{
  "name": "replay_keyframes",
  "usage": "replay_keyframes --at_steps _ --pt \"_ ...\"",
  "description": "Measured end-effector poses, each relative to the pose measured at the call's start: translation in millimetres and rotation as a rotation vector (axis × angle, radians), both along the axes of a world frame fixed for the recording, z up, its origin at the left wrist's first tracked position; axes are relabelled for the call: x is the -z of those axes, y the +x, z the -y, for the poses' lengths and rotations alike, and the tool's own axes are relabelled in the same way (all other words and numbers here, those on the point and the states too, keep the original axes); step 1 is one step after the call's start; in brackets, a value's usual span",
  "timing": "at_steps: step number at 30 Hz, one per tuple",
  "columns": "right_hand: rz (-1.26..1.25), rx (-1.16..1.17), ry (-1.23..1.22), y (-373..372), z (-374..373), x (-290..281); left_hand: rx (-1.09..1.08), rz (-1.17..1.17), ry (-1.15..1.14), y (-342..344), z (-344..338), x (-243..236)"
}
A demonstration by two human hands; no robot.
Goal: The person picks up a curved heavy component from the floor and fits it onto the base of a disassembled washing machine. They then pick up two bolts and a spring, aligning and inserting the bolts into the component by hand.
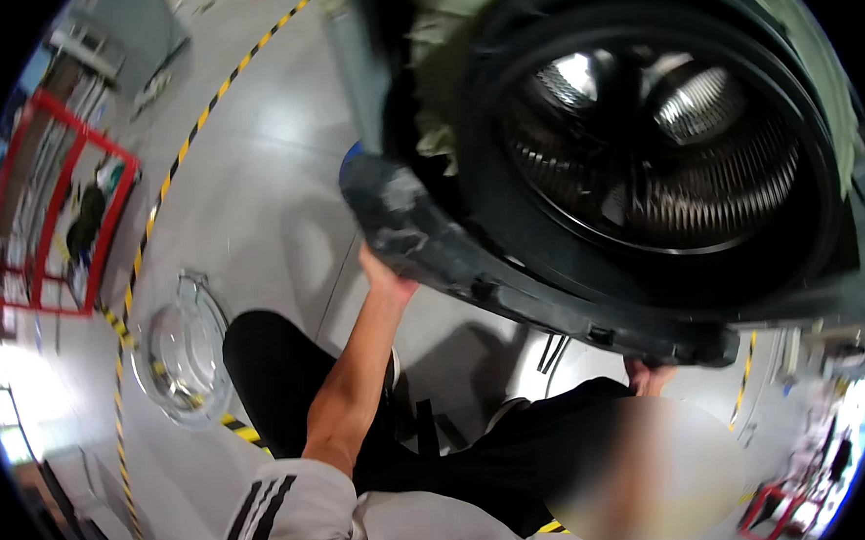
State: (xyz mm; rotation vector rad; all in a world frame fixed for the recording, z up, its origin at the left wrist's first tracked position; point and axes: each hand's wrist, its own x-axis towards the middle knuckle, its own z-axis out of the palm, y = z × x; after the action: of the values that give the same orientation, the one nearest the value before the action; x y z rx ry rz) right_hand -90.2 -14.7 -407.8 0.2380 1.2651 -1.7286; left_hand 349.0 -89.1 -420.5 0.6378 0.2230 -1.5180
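Note:
A front-loading washing machine [862,257] stands in front of me, its front open around the steel drum [702,187] and the thick black rubber gasket [492,184]. Across the lower front runs a long, dark, curved bar [542,308], scuffed grey near its left end. My left hand [386,275] grips that bar from below near the left end, fingers partly hidden behind it. Under its right end my right hand [648,376] holds on, mostly covered by the bar; a blurred patch hides much of that forearm. Whether the bar is fixed to the machine I cannot tell.
A round glass washer door [183,361] lies on the grey floor to my left. Beyond the yellow-black floor tape [186,146] stands a red-framed cart [83,142] with items in it. Another red frame [783,511] is at the far right. My knees [271,352] are close below the bar.

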Motion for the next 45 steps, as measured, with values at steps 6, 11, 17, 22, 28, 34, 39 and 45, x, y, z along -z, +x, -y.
replay_keyframes --at_steps 6,11,17,22,28,34,39,45 --pt "-0.177 -0.133 -0.020 11 -17 15 0.016 -0.049 0.001 8 4 32" --pt "-0.007 -0.021 0.046 -5 -10 9 0.003 0.017 0.202 -7 15 8" --pt "0.053 0.081 0.005 4 10 3 -0.001 0.005 0.142 -1 34 -10" --pt "0.069 -0.014 -0.115 -3 29 -7 -0.048 -0.044 0.139 -5 50 5" --pt "0.060 -0.061 -0.140 1 39 -15 -0.074 -0.043 0.108 -7 52 9" --pt "0.096 -0.084 -0.092 3 47 -12 -0.109 -0.057 0.109 -4 53 7" --pt "0.092 -0.039 -0.009 -4 49 -6 -0.175 0.005 0.233 -9 51 7" --pt "0.118 -0.056 -0.012 -12 48 -1 -0.220 -0.053 0.272 -11 62 3"
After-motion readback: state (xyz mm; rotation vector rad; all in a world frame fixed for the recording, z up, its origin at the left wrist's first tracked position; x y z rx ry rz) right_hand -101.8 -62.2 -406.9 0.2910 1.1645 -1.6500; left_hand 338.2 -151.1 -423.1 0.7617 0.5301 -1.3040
